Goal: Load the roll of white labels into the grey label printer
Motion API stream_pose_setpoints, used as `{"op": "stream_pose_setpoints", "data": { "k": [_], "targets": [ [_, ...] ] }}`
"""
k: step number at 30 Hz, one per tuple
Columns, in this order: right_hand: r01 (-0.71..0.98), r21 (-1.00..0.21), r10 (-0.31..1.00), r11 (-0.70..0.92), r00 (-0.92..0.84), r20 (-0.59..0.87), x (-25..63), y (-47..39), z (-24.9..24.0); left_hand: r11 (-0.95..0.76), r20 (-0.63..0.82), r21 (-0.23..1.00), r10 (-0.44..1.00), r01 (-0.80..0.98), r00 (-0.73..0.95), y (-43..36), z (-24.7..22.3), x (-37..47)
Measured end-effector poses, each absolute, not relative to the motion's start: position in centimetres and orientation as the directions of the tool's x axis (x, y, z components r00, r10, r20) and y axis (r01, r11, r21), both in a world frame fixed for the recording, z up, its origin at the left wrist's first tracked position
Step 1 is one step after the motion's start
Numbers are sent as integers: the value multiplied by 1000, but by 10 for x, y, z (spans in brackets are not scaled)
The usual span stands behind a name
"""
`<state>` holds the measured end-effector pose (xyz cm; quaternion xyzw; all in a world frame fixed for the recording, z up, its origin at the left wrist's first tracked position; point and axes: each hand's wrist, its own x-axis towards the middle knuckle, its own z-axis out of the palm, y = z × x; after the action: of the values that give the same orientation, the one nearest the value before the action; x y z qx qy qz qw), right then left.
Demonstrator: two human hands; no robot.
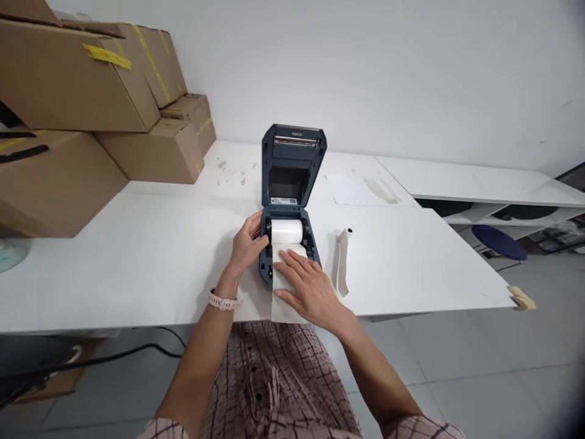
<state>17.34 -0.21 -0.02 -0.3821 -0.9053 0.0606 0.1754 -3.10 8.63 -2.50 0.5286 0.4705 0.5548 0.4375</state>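
A dark grey label printer [292, 160] stands on the white table with its lid raised. Inside it sits a white label roll [287, 231], and a pale strip of labels [284, 310] runs out of it toward me, past the table's front edge. My right hand [304, 286] lies flat on that strip, fingers stretched over the printer's front. At the printer's left side is my left hand [249, 244], its thumb on the rim near the roll and its fingers spread along the outer side, partly hidden. A pink band is on my left wrist.
Cardboard boxes [150, 149] are stacked at the back left. Right of the printer lies a small roll with a curled paper strip [342, 262]. A white sheet [345, 189] lies farther back. Yellowish tape [521, 299] hangs at the right corner. A blue stool [499, 242] stands beyond.
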Motion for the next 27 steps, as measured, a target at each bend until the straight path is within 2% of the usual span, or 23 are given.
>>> {"op": "stream_pose_setpoints", "data": {
  "k": [7, 11, 13, 15, 17, 19, 20, 22, 25, 27],
  "targets": [
    [669, -252, 715, 699, -643, 276, 173, 0, -2, -164, 163, 986, 985, -6, -59, 91, -28, -33],
    [665, -293, 727, 686, -629, 275, 173, -6, 0, -71, 63, 994, 994, -83, -86, 70, -25, -25],
    [615, -371, 714, 696, -646, 269, 181, -5, 6, -34, 27, 997, 995, -63, -96, 45, -27, -16],
    [480, -522, 680, 705, -667, 305, 195, 5, 19, -21, 24, 999, 994, 29, -103, 16, -33, -7],
    [335, -649, 695, 683, -573, 435, 211, 31, 39, 15, -14, 1000, 994, 12, -104, -7, -40, 2],
    [345, -665, 748, 662, -253, 614, 221, 76, 65, 36, -40, 999, 992, -34, -116, -21, -47, 7],
    [350, -676, 751, 649, -153, 642, 222, 103, 78, 36, -43, 998, 991, -52, -127, -24, -49, 8],
    [289, -749, 795, 597, -81, 602, 213, 159, 103, 9, -18, 998, 989, -64, -145, -25, -53, 9],
    [191, -882, 901, 431, -155, 406, 191, 222, 130, -42, 32, 997, 989, -63, -147, -21, -55, 8],
    [138, -915, 915, 380, -197, 351, 181, 236, 138, -51, 41, 997, 987, -64, -157, -19, -57, 7]
  ]
}}
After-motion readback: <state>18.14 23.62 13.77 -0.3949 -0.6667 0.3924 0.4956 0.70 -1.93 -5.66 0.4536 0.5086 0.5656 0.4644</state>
